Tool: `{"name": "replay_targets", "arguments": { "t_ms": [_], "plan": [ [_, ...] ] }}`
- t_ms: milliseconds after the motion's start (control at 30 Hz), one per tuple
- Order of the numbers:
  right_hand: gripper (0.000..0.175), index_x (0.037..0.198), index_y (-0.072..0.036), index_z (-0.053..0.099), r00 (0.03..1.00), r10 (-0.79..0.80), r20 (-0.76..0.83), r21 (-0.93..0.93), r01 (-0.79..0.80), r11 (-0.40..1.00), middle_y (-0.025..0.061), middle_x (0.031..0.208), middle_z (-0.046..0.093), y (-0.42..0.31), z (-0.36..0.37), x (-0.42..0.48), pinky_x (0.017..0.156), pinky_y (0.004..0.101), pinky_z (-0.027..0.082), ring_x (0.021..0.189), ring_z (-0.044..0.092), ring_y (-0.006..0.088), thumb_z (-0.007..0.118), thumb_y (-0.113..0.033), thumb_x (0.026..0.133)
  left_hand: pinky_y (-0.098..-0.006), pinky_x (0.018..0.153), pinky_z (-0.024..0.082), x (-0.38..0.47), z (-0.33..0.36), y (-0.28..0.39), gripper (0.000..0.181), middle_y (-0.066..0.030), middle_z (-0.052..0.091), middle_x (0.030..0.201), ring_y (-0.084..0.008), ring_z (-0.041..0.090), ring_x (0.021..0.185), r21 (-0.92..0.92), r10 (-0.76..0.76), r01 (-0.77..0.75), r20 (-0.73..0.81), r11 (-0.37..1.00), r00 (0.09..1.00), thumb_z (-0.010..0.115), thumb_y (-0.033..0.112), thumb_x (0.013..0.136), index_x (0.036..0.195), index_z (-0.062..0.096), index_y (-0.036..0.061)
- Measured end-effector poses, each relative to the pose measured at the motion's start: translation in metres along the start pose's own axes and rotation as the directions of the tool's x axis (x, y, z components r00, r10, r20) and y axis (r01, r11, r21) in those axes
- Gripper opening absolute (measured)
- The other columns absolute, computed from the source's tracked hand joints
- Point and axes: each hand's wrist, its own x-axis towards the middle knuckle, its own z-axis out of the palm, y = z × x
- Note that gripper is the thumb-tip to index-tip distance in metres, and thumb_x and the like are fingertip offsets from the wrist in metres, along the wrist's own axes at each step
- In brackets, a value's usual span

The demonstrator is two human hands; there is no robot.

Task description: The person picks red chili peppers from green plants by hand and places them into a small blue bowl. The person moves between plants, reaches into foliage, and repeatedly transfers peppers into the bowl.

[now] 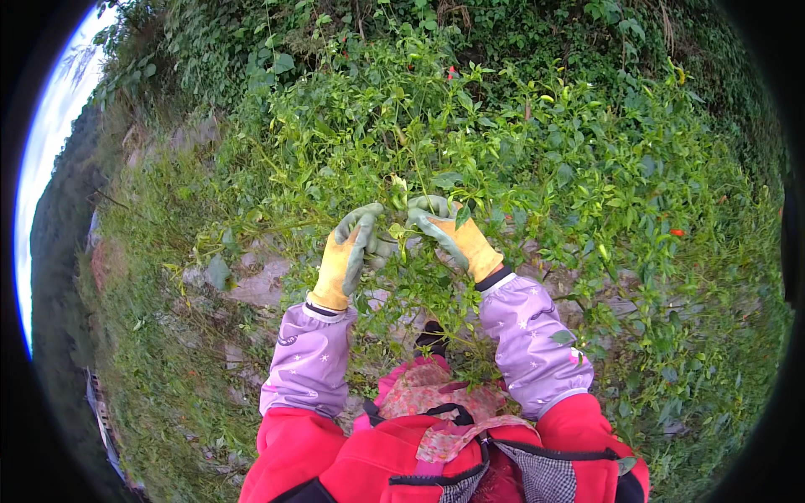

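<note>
Both my hands wear yellow work gloves with grey-green coated fingers, raised among chili pepper plants (377, 138). My left hand (358, 251) has its fingers curled inward at the leaves in the middle. Facing it, with a small gap between, is my right hand (449, 229), its fingers bent toward the same stems. A thin green stem (418, 171) rises by the right fingertips, and a yellowish leaf (397, 231) hangs between the hands. Foliage and the gloves hide whether either hand grips anything.
Green chili peppers (604, 251) and red ones (677, 232) dot the plants. Greyish sheeting (261, 283) shows between stems. A dark shoe (431, 338) stands below my hands. Dense vines (534, 31) rise behind; a red jacket and floral cloth (415, 393) cover my front.
</note>
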Motion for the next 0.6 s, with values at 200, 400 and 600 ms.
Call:
{"name": "replay_targets", "arguments": {
  "t_ms": [200,400,600],
  "plan": [
    [0.018,0.101,-0.001,0.064,0.990,0.077,0.116,-0.135,-0.061,0.989,-0.0003,0.089,0.067,-0.017,0.008,0.003,0.069,0.0239,0.049,0.077,0.056,0.0065,0.059,-0.015,0.091,-0.0221,0.043,0.046,0.018,0.012,-0.001,0.026,-0.0004,0.061,0.081,-0.0075,0.057,0.061,0.231,-0.035,0.025,0.041,0.973,0.999,0.063,0.015,0.089,0.110,0.055,0.0020],
    [0.017,0.101,-0.002,0.064,0.995,0.058,0.077,-0.280,-0.035,0.959,-0.0004,0.090,0.066,-0.009,0.004,0.002,0.069,0.0256,0.050,0.079,0.057,0.0081,0.059,-0.015,0.092,-0.0204,0.038,0.038,0.019,0.019,0.000,0.014,0.0035,0.058,0.071,-0.0037,0.050,0.050,0.250,0.048,-0.047,0.004,0.967,0.999,0.064,0.017,0.089,0.097,0.057,0.0074],
    [0.022,0.103,-0.004,0.063,0.974,0.204,0.094,0.064,-0.210,0.976,-0.0024,0.090,0.064,-0.014,0.008,-0.016,0.067,0.0232,0.049,0.076,0.056,0.0079,0.063,-0.022,0.091,-0.0182,0.035,0.028,0.012,0.030,-0.013,0.016,0.0085,0.043,0.058,-0.0035,0.032,0.039,-0.565,-0.234,0.420,0.373,0.711,0.898,0.049,0.023,0.097,0.088,0.055,0.0125]
  ]
}}
